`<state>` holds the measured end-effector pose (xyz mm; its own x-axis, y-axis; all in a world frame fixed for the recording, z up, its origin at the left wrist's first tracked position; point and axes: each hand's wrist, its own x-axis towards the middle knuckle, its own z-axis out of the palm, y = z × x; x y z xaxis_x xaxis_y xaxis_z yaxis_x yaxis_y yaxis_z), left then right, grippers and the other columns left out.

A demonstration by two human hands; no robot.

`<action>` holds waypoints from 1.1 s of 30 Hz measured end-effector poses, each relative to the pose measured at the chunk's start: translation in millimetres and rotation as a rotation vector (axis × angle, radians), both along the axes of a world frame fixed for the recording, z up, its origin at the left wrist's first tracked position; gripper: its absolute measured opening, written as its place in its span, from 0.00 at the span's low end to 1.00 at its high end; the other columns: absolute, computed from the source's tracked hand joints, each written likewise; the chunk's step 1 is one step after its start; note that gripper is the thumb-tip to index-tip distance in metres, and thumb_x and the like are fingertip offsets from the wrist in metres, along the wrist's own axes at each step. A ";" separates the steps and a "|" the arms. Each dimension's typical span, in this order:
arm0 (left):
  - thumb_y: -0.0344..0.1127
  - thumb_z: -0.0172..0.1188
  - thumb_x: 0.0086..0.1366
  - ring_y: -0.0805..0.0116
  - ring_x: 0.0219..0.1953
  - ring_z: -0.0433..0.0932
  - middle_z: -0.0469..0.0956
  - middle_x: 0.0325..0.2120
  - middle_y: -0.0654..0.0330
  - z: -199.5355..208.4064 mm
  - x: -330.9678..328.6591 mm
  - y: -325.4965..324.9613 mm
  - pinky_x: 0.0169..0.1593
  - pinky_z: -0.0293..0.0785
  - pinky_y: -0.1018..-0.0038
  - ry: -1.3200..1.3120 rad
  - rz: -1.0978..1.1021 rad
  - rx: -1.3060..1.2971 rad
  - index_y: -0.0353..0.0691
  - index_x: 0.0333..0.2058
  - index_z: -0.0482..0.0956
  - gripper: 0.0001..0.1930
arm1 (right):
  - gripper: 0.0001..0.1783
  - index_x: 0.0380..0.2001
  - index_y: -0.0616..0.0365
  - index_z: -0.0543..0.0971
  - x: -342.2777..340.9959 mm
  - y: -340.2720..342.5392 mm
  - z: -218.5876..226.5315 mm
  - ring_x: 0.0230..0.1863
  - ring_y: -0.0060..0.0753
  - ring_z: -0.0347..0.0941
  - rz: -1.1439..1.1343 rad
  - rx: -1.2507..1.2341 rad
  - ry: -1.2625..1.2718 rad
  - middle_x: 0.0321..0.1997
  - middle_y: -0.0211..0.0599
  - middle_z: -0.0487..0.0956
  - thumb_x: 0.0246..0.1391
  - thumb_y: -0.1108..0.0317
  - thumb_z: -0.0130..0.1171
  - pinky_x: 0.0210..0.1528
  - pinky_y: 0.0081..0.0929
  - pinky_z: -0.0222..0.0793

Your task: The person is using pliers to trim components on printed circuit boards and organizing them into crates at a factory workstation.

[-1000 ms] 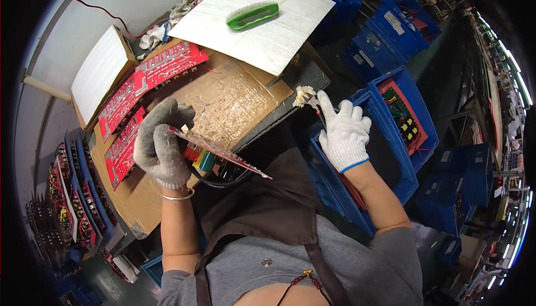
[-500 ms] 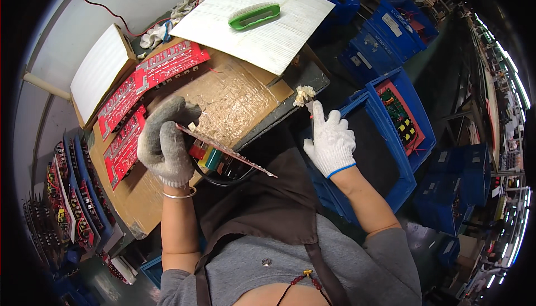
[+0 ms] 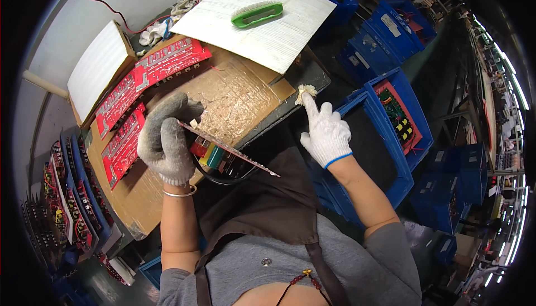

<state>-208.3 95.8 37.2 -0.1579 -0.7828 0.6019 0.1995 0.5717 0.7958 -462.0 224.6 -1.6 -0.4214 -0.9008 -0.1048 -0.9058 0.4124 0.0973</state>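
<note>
My left hand (image 3: pixel 164 144), in a grey-stained knit glove, is closed on the edge of a circuit board (image 3: pixel 234 152). The board is tilted nearly edge-on, with green, yellow and dark parts on its underside and a black cable beneath. A small pale piece (image 3: pixel 194 122) sits at its upper edge by my fingers. My right hand (image 3: pixel 328 134), in a white glove with a blue cuff, stretches its index finger to a crumbly cream-coloured clump (image 3: pixel 306 93) at the table edge. Its other fingers curl under; whatever they hold is hidden.
Red circuit boards (image 3: pixel 173 63) lie on the cardboard-covered table (image 3: pixel 234 105) at left. A green brush (image 3: pixel 257 15) rests on a white sheet (image 3: pixel 223 13) at the back. Blue crates (image 3: pixel 410 164) stand to the right, one holding a green board (image 3: pixel 395 113).
My right hand has moved slightly up and left, its index finger now at the clump. The thin dark-and-red thing seen by that finger is no longer visible. My left hand stays nearly still.
</note>
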 end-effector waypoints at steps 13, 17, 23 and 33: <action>0.36 0.53 0.74 0.59 0.37 0.86 0.85 0.37 0.44 -2.9 3.4 2.1 0.45 0.83 0.67 0.017 0.006 -0.002 0.20 0.50 0.79 0.20 | 0.53 0.75 0.52 0.54 -23.2 -20.9 31.5 0.46 0.64 0.82 0.037 0.150 -0.501 0.43 0.62 0.84 0.52 0.52 0.69 0.49 0.52 0.79; 0.36 0.53 0.74 0.59 0.37 0.86 0.85 0.37 0.44 -3.6 2.7 2.1 0.45 0.83 0.67 0.012 0.007 0.010 0.20 0.50 0.79 0.20 | 0.60 0.79 0.52 0.46 -12.7 -11.4 18.4 0.42 0.63 0.83 0.025 0.176 -0.433 0.39 0.59 0.85 0.52 0.50 0.71 0.47 0.53 0.79; 0.36 0.53 0.74 0.59 0.37 0.86 0.85 0.37 0.44 -3.7 4.5 3.2 0.45 0.83 0.66 0.017 0.006 0.014 0.20 0.50 0.79 0.20 | 0.61 0.79 0.49 0.43 -3.3 8.5 -9.1 0.32 0.57 0.84 0.002 0.018 -0.345 0.31 0.54 0.85 0.53 0.55 0.71 0.35 0.52 0.80; 0.34 0.52 0.74 0.58 0.38 0.86 0.85 0.37 0.44 -1.5 0.1 3.2 0.45 0.84 0.65 0.003 0.003 0.012 0.19 0.50 0.79 0.19 | 0.55 0.77 0.49 0.49 -22.6 4.8 8.0 0.37 0.62 0.83 0.050 0.006 -0.390 0.35 0.56 0.85 0.54 0.52 0.69 0.40 0.54 0.79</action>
<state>-208.3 99.0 35.7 -0.1532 -0.7905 0.5929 0.2003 0.5627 0.8020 -484.6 229.4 6.4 -0.3048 -0.9179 -0.2541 -0.8941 0.3676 -0.2556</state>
